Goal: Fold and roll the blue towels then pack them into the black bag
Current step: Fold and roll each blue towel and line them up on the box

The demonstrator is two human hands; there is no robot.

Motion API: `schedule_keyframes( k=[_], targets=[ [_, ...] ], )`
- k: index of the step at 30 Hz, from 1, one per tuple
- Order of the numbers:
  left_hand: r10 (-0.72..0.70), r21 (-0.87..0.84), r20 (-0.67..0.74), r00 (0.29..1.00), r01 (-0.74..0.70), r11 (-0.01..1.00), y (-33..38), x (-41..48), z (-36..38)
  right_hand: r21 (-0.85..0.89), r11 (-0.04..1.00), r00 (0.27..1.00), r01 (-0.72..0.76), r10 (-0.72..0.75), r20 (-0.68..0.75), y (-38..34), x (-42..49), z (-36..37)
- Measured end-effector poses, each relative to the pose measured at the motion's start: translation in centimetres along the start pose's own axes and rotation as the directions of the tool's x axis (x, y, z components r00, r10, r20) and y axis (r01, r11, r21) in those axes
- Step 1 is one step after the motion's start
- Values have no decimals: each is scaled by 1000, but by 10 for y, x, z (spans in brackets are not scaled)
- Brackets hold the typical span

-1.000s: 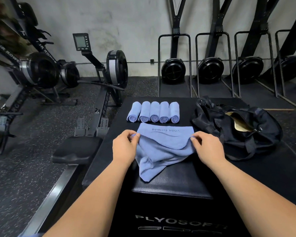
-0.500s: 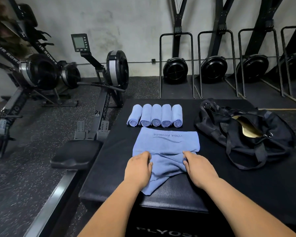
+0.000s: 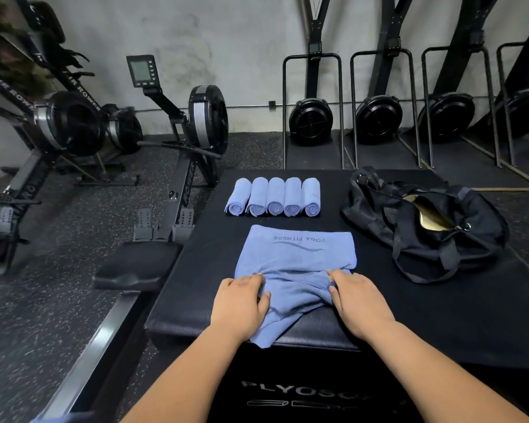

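Speckled rubber flooring (image 3: 43,315) is spreading out beneath black rowing machines (image 3: 205,123) that are standing against a rough, stained grey wall (image 3: 226,41); closer in, a black padded box is serving as the desk (image 3: 196,270), its top finely grained and its edges softly rounded. A blue towel (image 3: 297,254) of soft, matte cloth is lying across the middle of it, printed lettering facing away; its far part is lying flat and rectangular, while the near part is bunching into creases and drooping over the front edge in a loose point. The left hand (image 3: 242,300) and right hand (image 3: 361,300) are resting on that bunched edge, fingers (image 3: 254,280) curling in and gripping the fabric at either side. Five rolled towels (image 3: 274,196) are sitting side by side beyond it, tight cylinders touching one another, spiral ends facing the person. The black bag (image 3: 425,236) is slumping at the right of the desk, limp and crumpled, straps trailing, its mouth gaping on a shiny gold lining.
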State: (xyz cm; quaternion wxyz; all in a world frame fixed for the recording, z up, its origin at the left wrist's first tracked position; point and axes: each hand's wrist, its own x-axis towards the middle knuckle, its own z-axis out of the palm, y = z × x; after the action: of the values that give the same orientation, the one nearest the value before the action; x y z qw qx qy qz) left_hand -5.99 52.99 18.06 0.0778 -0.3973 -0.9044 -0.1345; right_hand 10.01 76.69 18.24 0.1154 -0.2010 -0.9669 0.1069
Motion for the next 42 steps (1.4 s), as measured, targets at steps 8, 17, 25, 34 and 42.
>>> schedule_keyframes(
  k=[8,17,25,34,42],
  targets=[
    [33,-97,-103,994,-43,994,-2,-45,-8,1,999,998,42,-41,-52,12,-49,-7],
    [-44,-380,101,994,79,922,-12,-28,-19,274,957,996,-90,87,24,19,-43,-21],
    [20,-273,217,976,41,961,-24,-9,-29,555,789,892,-263,418,-172,28,-21,-42],
    [-18,-410,283,959,138,902,-33,-4,-33,591,746,863,-308,481,-158,28,-8,-44],
    [44,-425,382,923,133,895,-56,12,-48,611,716,830,-339,533,-164,34,-3,-41]
  ],
)
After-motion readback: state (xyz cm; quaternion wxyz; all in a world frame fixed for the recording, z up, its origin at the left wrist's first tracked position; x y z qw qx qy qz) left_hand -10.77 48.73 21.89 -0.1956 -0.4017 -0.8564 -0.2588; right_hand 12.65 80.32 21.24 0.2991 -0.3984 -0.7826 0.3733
